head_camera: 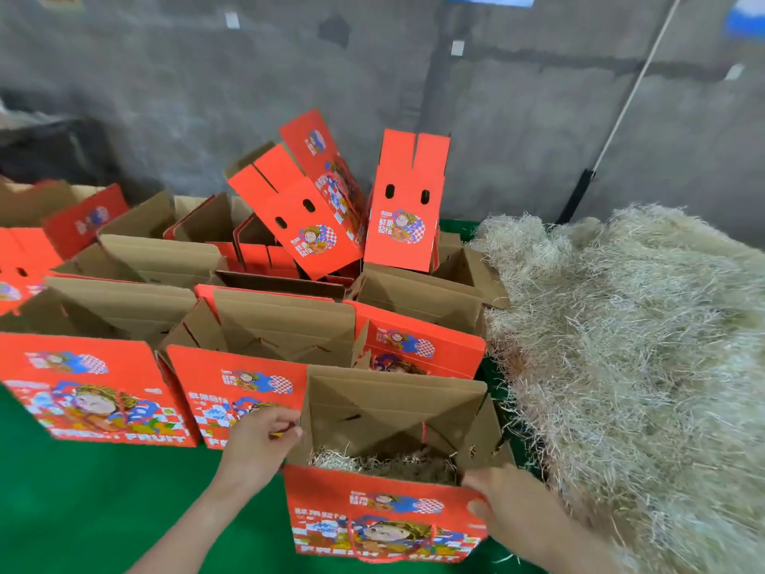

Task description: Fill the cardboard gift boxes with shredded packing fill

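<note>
An open red gift box stands nearest me, brown inside, with a thin layer of shredded fill at its bottom. My left hand grips the box's left side flap. My right hand holds the front wall at its right corner, thumb on the printed face. A big heap of pale shredded packing fill lies to the right, touching the boxes.
Several more open red boxes stand in rows behind and to the left on the green tabletop. Two boxes lean tilted at the back. A grey wall rises behind, with a white pole slanting against it.
</note>
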A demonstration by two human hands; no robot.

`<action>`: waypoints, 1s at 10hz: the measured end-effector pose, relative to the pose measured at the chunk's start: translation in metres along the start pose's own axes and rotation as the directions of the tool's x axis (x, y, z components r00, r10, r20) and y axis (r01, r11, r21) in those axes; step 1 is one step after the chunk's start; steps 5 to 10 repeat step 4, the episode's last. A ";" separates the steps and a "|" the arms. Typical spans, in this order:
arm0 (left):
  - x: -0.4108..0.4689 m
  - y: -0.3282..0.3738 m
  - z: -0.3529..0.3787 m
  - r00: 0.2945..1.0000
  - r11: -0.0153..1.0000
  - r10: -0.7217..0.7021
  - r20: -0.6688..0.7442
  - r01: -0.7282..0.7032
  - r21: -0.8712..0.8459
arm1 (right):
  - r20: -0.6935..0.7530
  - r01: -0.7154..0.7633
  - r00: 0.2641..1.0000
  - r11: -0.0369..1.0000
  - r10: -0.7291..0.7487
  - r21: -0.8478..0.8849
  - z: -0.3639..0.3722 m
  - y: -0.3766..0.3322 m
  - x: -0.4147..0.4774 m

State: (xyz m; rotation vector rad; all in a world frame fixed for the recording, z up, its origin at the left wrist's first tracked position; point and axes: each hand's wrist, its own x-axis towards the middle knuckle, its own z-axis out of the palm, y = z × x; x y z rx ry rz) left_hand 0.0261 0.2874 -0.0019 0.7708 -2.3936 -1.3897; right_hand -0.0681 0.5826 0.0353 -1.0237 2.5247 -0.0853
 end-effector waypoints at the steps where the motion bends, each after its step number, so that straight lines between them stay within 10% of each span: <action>1: -0.004 0.000 0.004 0.997 0.997 0.062 -0.042 -0.060 0.046 | -0.100 -0.036 0.994 0.999 0.036 0.001 0.010 0.002 0.009; 10: -0.029 -0.007 -0.003 0.995 0.999 -0.024 -0.098 0.021 -0.036 | -0.076 -0.043 0.996 0.998 0.047 0.048 0.005 -0.004 0.006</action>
